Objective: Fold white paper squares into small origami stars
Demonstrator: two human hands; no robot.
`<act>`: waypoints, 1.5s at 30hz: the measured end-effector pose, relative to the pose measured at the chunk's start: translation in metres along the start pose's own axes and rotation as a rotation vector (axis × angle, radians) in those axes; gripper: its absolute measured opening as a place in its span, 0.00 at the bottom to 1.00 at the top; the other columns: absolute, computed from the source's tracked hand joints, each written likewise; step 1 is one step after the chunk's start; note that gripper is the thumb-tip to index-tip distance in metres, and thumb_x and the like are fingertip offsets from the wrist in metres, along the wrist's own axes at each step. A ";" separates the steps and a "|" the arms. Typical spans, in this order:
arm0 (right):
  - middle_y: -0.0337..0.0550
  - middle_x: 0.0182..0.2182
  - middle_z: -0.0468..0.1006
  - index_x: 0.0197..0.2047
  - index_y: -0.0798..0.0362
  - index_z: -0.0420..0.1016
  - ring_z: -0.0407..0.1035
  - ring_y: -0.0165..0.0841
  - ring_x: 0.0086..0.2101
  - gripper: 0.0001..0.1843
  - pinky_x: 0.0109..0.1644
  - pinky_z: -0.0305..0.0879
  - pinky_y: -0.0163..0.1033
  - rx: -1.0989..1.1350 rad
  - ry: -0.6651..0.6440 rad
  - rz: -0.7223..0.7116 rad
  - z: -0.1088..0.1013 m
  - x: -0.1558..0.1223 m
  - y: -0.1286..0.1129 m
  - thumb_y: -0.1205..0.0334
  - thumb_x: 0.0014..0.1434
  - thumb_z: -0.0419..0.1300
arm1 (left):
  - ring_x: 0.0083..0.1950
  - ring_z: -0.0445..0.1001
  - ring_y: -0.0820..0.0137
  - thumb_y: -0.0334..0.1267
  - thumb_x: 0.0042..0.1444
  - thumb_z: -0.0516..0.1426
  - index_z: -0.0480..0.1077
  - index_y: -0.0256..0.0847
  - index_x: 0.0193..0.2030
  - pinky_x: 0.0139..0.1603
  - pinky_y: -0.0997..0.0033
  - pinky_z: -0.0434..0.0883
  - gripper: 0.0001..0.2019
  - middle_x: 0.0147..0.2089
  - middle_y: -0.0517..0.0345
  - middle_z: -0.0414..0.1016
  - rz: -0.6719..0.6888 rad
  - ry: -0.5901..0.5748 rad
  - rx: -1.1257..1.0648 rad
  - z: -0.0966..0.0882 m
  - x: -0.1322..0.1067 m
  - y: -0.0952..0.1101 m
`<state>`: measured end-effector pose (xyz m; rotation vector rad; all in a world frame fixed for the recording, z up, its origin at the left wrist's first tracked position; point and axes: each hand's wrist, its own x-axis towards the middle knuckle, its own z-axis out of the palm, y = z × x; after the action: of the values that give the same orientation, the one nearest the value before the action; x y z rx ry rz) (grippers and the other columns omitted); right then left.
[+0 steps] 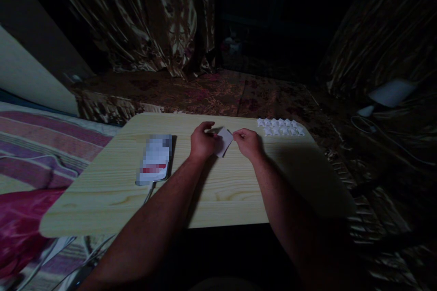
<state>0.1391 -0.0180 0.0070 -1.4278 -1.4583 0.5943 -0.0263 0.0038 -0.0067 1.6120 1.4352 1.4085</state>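
You are holding a white paper sheet [223, 142] over the middle of the surface [221, 191], your left hand [202, 142] gripping its left side with loosely curled fingers, your right hand [248, 143] pinching its right corner. Two rows of white paper stars [281, 123] are lying just beyond your right hand.

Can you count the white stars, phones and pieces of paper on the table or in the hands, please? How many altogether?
Stars: 11 (6 in the back row, 5 in the front)
Phone: 1
Paper: 1 that shows; I can't tell if it has more sheets
Total: 13
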 end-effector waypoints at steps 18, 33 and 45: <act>0.37 0.21 0.73 0.30 0.55 0.70 0.61 0.24 0.17 0.15 0.19 0.56 0.29 0.356 -0.073 0.145 0.002 -0.002 -0.011 0.50 0.49 0.61 | 0.33 0.72 0.73 0.34 0.38 0.65 0.72 0.37 0.43 0.36 0.72 0.69 0.22 0.40 0.52 0.73 -0.141 0.051 -0.489 0.007 -0.005 0.015; 0.39 0.25 0.76 0.31 0.55 0.73 0.67 0.29 0.23 0.12 0.25 0.60 0.31 0.373 -0.153 0.120 0.001 0.000 0.001 0.56 0.46 0.61 | 0.22 0.65 0.76 0.33 0.39 0.62 0.76 0.35 0.37 0.25 0.75 0.64 0.14 0.22 0.61 0.68 -0.170 -0.027 -0.497 0.002 -0.007 0.025; 0.41 0.30 0.79 0.44 0.54 0.74 0.69 0.30 0.24 0.20 0.25 0.62 0.32 0.472 -0.245 0.142 -0.005 -0.003 -0.009 0.58 0.47 0.61 | 0.22 0.65 0.75 0.31 0.39 0.61 0.74 0.38 0.38 0.25 0.74 0.63 0.15 0.23 0.63 0.68 -0.139 -0.048 -0.549 0.003 -0.006 0.024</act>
<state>0.1390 -0.0244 0.0161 -1.1149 -1.2919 1.1525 -0.0144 -0.0079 0.0119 1.1646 0.9911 1.5025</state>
